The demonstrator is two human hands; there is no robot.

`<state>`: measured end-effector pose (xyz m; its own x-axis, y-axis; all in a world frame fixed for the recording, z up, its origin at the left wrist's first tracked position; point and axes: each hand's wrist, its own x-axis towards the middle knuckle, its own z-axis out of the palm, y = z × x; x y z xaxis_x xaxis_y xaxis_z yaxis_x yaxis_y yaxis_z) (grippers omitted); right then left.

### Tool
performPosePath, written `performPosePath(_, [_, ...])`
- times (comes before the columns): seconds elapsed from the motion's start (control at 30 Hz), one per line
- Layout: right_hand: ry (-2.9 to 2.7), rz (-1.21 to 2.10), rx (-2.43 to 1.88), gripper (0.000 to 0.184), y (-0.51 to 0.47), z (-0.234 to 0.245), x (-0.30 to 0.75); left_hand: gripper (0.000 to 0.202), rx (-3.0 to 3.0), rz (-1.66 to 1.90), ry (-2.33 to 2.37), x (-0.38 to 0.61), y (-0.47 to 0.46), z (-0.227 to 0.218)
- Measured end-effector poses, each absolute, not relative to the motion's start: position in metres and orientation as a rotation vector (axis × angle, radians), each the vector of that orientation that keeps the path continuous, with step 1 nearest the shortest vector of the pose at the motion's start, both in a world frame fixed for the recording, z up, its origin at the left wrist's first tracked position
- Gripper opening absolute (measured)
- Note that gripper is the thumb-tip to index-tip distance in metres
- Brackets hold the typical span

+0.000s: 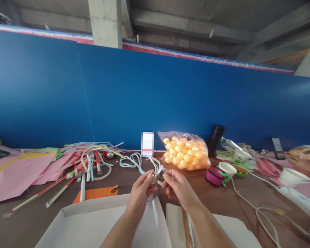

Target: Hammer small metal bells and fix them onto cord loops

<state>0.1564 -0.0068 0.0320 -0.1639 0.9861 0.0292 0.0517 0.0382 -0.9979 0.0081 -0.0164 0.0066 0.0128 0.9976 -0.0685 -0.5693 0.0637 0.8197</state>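
The left hand (141, 191) has its grip closed on a shiny silver thing (154, 177). The right hand (179, 187) pinches a small dark thing (161, 177) just beside it. Both little things are up over the brown bench (124, 179), near the far edge of a white box (96, 202). A pale blue cord (130, 159) and a bag of orange balls (187, 155) lie behind the hands.
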Motion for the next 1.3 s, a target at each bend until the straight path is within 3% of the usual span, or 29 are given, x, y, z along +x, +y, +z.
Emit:
performPosePath(0.2, [-1.891, 0.458, -1.783, 0.018, -0.018, 0.039, 0.2, 0.042, 0.639, 1.418, 0.775, 0.007, -0.013, 0.005])
performPosePath(0.3, [-2.059, 0.322, -2.034, 0.022, -0.025, 0.034, 0.21, 0.042, 0.619, 1.427, 0.776, 0.007, -0.013, 0.005])
performPosePath(0.47, [-2.12, 0.4, -2.046, 0.036, -0.025, 0.014, 0.21, 0.038, 0.588, 1.461, 0.711, 0.005, -0.012, 0.004])
performPosePath(0.57, [-2.032, 0.457, -1.951, 0.025, -0.02, 0.005, 0.215, 0.036, 0.581, 1.481, 0.671, 0.003, -0.012, 0.003])
performPosePath(0.67, [-1.807, 0.748, -1.826, 0.021, -0.016, 0.002, 0.221, 0.035, 0.572, 1.48, 0.681, 0.003, -0.013, 0.005])
performPosePath(0.83, [-1.418, 1.199, -1.511, 0.038, -0.025, 0.017, 0.215, 0.036, 0.56, 1.466, 0.751, 0.005, -0.012, 0.005])
performPosePath(0.97, [-1.481, 1.373, -1.169, 0.019, -0.045, 0.045, 0.198, 0.036, 0.575, 1.467, 0.782, 0.006, -0.01, 0.003])
performPosePath(1.03, [-1.463, 1.452, -1.113, 0.02, -0.053, 0.055, 0.19, 0.035, 0.578, 1.472, 0.787, 0.006, -0.011, 0.004])
performPosePath(1.13, [-1.423, 1.511, -1.05, 0.026, -0.06, 0.056, 0.183, 0.034, 0.569, 1.488, 0.807, 0.007, -0.012, 0.007])
performPosePath(1.3, [-1.517, 1.495, -1.017, 0.05, -0.062, 0.043, 0.18, 0.034, 0.573, 1.499, 0.841, 0.008, -0.013, 0.007])
